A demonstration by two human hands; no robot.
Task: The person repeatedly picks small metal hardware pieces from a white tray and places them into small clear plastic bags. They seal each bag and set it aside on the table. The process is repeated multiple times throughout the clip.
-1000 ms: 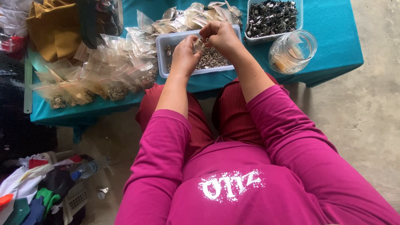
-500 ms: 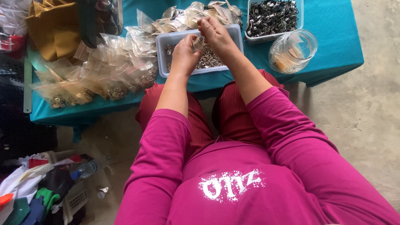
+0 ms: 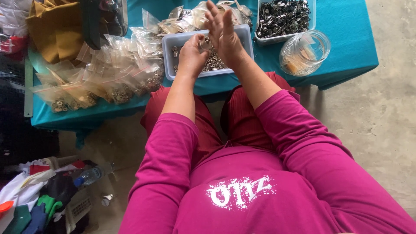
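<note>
Both hands hover over a grey plastic tray (image 3: 171, 43) filled with small metal rings, on a low teal-covered table (image 3: 351, 47). My left hand (image 3: 193, 54) is curled, fingers pinched on small metal pieces near its fingertips. My right hand (image 3: 223, 32) is held flat and upright beside it, fingers stretched and pressed toward the left hand's fingertips. What lies between the palms is hidden.
A pile of small clear bags with metal parts (image 3: 104, 80) lies left of the tray. A second tray of dark metal clips (image 3: 284, 17) and a clear jar (image 3: 303, 52) stand at the right. Yellow cloth (image 3: 52, 26) is at far left; clutter (image 3: 47, 199) covers the floor.
My right hand has opened out flat and risen slightly against the left hand. The left hand stays over the tray, still curled.
</note>
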